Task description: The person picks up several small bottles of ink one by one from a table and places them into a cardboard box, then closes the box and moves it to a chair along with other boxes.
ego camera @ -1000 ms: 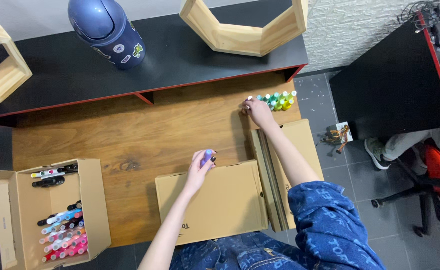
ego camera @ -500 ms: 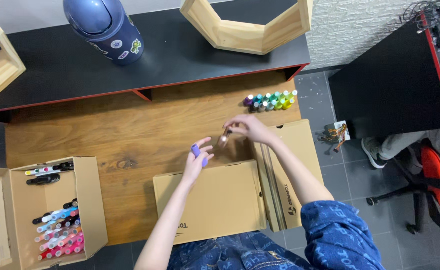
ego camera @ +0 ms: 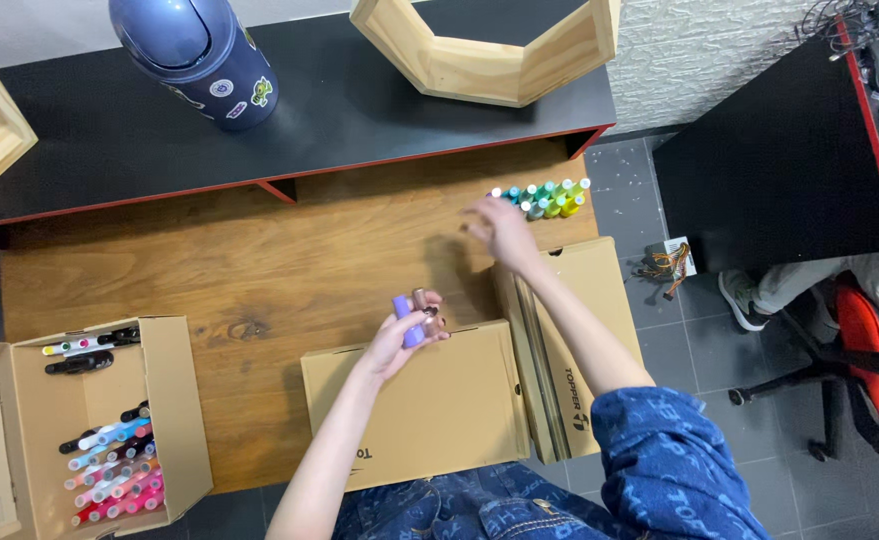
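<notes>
My left hand (ego camera: 402,338) is closed around a purple marker (ego camera: 401,311) and a second, brownish marker (ego camera: 425,310), held upright over the wooden desk (ego camera: 259,260) just behind a closed cardboard box (ego camera: 419,405). Farther back to the right, my right hand (ego camera: 499,228) is blurred and holds nothing, its fingers apart. It hovers just left of a row of upright markers (ego camera: 544,200) with purple, teal, green and yellow caps near the desk's back right corner.
An open cardboard box (ego camera: 174,400) with several markers sits at the front left. A second flat box (ego camera: 584,330) lies at the right edge. A blue bin (ego camera: 194,55) and wooden hexagon frames (ego camera: 489,70) stand on the black shelf. Another person's leg (ego camera: 799,285) is beside a red chair (ego camera: 864,335).
My right hand took a marker from the row, passed it to my left hand, and has moved back toward the row. My left hand now holds two markers.
</notes>
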